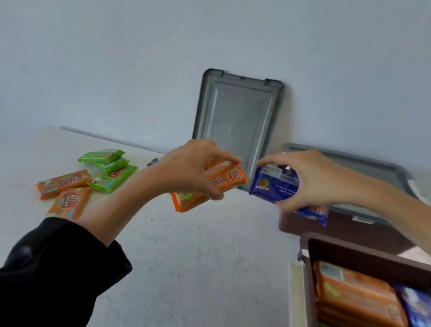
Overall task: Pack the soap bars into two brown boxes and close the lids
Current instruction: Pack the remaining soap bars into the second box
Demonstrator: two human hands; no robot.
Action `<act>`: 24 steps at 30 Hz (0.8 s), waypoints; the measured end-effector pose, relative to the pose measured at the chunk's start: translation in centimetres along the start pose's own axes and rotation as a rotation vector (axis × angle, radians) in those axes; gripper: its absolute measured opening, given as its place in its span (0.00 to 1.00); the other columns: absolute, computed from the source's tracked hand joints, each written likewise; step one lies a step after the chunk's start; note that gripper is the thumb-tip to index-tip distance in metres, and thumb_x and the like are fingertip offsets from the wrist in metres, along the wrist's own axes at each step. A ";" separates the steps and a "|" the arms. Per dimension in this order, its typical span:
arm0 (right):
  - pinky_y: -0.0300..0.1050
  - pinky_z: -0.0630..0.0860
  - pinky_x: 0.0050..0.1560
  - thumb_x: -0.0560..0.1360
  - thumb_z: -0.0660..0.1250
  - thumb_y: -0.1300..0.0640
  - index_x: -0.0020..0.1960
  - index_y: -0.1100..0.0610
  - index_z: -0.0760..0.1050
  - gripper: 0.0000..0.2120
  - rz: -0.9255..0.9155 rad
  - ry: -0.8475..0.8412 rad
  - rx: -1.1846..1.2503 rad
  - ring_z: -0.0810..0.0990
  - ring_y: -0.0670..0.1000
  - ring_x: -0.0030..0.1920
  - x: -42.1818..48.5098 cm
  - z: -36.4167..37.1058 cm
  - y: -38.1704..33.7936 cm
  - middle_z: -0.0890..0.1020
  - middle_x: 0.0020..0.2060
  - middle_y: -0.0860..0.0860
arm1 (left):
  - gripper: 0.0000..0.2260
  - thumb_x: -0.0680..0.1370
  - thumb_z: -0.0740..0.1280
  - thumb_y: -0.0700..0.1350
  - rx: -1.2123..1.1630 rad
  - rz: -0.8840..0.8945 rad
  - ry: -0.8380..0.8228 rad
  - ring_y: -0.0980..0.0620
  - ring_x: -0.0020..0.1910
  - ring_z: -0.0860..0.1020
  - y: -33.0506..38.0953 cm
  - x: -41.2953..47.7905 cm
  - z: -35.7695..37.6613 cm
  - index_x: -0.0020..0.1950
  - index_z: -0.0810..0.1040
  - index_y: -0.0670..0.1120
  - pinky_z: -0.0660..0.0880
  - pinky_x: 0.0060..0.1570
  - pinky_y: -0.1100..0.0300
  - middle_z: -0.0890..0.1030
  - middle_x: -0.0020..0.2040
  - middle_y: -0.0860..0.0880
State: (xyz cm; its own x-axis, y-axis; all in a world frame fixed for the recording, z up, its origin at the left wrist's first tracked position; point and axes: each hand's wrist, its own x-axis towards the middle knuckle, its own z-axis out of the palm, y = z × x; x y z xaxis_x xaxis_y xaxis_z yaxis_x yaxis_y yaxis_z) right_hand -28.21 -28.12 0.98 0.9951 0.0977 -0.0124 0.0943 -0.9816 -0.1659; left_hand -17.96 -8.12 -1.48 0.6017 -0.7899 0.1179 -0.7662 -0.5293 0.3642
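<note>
My left hand (194, 169) grips an orange soap bar (230, 180) above the table; a second orange bar (186, 202) shows just below it. My right hand (313, 179) grips a blue soap bar (274, 187), with another blue bar (314, 212) under it. The two held bars nearly meet in the middle. At the lower right stands an open brown box (360, 253) stacked with orange, green and blue bars. A second brown box (350, 228) sits behind it, with a grey lid (358, 164) resting on top.
Loose orange bars (64, 191) and green bars (107, 169) lie on the white table (182, 268) at the left. A grey lid (237, 111) leans upright against the back wall. My left arm wears a black sleeve (40, 277).
</note>
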 end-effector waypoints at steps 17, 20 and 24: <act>0.31 0.68 0.57 0.63 0.76 0.47 0.66 0.41 0.61 0.37 0.138 -0.276 0.131 0.69 0.37 0.54 -23.8 5.9 9.3 0.70 0.57 0.37 | 0.31 0.66 0.75 0.49 -0.090 0.498 -0.421 0.63 0.59 0.69 19.8 -1.6 14.2 0.65 0.67 0.57 0.71 0.58 0.63 0.70 0.64 0.58; 0.31 0.63 0.62 0.65 0.74 0.48 0.70 0.44 0.59 0.38 0.122 -0.278 0.085 0.66 0.40 0.62 -24.8 7.4 10.0 0.67 0.64 0.41 | 0.32 0.67 0.75 0.48 0.034 0.481 -0.469 0.60 0.60 0.69 20.4 -1.6 16.3 0.67 0.65 0.57 0.71 0.58 0.61 0.69 0.65 0.57; 0.29 0.60 0.59 0.68 0.71 0.47 0.73 0.46 0.55 0.39 0.055 -0.292 -0.045 0.64 0.42 0.64 -24.9 8.7 10.4 0.64 0.65 0.43 | 0.34 0.68 0.73 0.50 0.223 0.490 -0.497 0.55 0.64 0.69 21.1 -1.7 17.9 0.70 0.61 0.55 0.72 0.58 0.59 0.66 0.68 0.55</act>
State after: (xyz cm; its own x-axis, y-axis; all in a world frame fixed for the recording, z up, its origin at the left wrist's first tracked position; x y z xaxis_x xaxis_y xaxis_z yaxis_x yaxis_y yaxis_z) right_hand -52.29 -39.29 -9.01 0.9492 0.0808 -0.3042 0.0481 -0.9924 -0.1137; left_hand -39.20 -23.52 -10.52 0.0457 -0.9714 -0.2332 -0.9808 -0.0879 0.1740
